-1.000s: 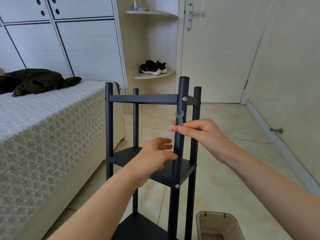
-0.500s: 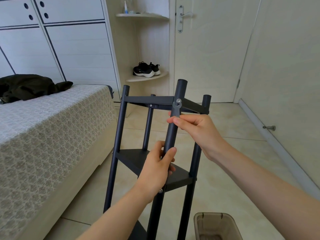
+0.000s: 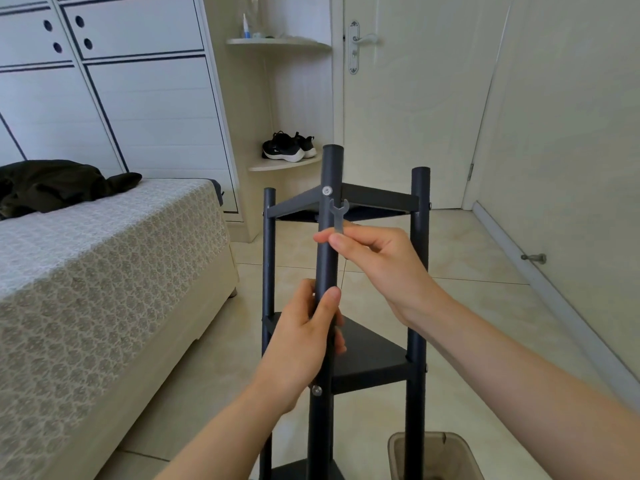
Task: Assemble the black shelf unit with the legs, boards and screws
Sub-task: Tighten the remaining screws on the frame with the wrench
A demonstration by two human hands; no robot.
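1. The tall black metal shelf unit (image 3: 367,355) stands upright on the shiny pale tile floor (image 3: 221,375). Its legs are smooth round poles. Its boards are flat with pointy corners.
2. The round black front pole (image 3: 327,258) is the leg nearest you. A small round silver screw (image 3: 326,191) sits near its top, where the top board meets it. A second silver screw (image 3: 316,390) sits lower down on it, by the middle board.
3. Your left hand (image 3: 304,344) is wrapped round the front pole, just above the second silver screw. Your thumb lies on the front of the pole.
4. Your right hand (image 3: 377,261) is just to the right of the front pole, higher than your left hand. It pinches a small flat grey wrench (image 3: 337,213). The forked end points up, just below the top screw and not on it.
5. Your two hands are apart, one above the other.
6. Left of the front pole is a bed with a bumpy cream cover (image 3: 104,271). Low and to the right is a brownish see-through plastic bin (image 3: 429,436).
7. The bottom board and the bin are cut off by the picture's lower edge. Your left fingertips hide behind the front pole. Your right fingers hide the wrench's lower end.
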